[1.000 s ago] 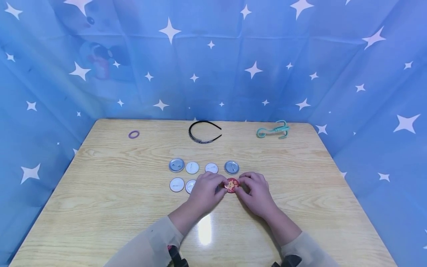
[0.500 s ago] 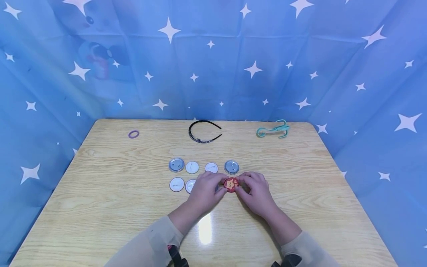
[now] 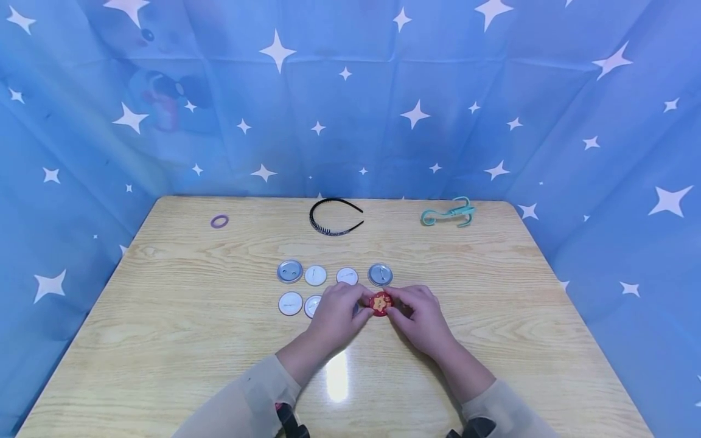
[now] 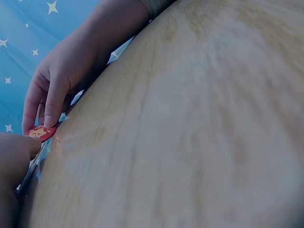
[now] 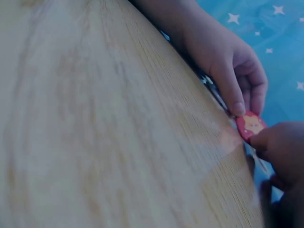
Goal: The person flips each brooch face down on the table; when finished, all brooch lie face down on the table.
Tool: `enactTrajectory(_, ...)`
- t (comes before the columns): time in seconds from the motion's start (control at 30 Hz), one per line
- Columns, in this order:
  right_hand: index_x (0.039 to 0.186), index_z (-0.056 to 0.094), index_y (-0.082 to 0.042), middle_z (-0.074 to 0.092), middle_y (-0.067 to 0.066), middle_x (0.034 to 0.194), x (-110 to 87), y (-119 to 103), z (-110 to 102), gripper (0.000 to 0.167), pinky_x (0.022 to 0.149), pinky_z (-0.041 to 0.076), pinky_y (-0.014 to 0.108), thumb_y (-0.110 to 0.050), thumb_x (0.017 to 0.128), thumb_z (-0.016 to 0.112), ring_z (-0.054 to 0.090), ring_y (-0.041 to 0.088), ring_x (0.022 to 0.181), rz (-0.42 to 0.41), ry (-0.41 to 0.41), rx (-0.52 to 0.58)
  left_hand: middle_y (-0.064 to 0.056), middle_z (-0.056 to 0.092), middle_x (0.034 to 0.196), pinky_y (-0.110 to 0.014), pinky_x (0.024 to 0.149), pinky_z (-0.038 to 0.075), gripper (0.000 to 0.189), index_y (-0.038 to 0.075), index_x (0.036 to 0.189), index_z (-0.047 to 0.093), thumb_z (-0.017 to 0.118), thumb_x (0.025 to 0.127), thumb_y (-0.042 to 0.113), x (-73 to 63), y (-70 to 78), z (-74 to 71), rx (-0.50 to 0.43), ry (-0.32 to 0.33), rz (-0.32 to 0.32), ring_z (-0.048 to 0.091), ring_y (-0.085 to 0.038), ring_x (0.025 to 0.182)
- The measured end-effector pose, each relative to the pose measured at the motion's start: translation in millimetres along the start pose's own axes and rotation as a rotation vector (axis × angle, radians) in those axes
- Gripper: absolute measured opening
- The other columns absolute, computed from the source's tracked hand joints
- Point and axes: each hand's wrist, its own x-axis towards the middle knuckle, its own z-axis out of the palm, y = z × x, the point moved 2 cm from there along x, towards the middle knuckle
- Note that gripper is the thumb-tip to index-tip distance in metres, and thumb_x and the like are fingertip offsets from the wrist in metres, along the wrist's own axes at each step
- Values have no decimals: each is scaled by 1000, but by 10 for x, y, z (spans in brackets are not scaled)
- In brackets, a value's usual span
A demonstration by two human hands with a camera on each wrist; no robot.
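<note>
Both hands meet over a round red button badge [image 3: 381, 303] with a yellow star-shaped figure, its printed face up. My left hand [image 3: 339, 309] pinches its left edge between thumb and fingers. On the opposite edge, the thumb and fingers of my right hand [image 3: 420, 316] pinch it too. The right wrist view shows the badge [image 5: 250, 124] tilted between the two hands. Pin-back badges lie face down around: a silver one [image 3: 380, 275] just behind, a white one [image 3: 347, 276] behind my left hand, and another white one [image 3: 312, 305] partly covered by that hand.
Further left lie a silver badge [image 3: 289, 271] and two white ones, one behind [image 3: 315, 275] and one in front [image 3: 290, 303]. Along the table's back are a purple ring [image 3: 219, 221], a black toothed headband [image 3: 323, 226] and a teal wire-like item [image 3: 450, 213]. A blue starry curtain [image 3: 350, 109] hangs behind.
The red badge shifts slightly between the fingers, and its printed star turns a little. The right fingers change position on its edge. The other badges stay where they were.
</note>
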Motion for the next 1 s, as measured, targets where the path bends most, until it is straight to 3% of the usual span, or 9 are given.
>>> enactTrajectory(0.33,128,78,-17,77,-5,108,6,-7,-7,45,87,49,40,-3,87,87,60,18,103,31,-29,29,16,74,98,-35,89,48,22,24,113,72,83,94,28,-5,-15,17,-3,5,15,57,-6,87)
enactTrajectory(0.7,123,80,-19,77,-7,113,-1,-15,-22,39,83,53,35,-4,88,87,62,19,103,61,-16,58,14,73,99,-35,88,48,20,23,112,70,82,95,24,-5,-7,14,1,10,49,59,-8,89)
enactTrajectory(1.0,116,81,-16,78,-7,109,3,-15,-14,35,85,55,29,0,86,88,66,16,104,-13,36,79,13,71,95,-36,87,48,17,22,108,71,83,95,24,-8,1,7,-1,36,75,60,-9,87)
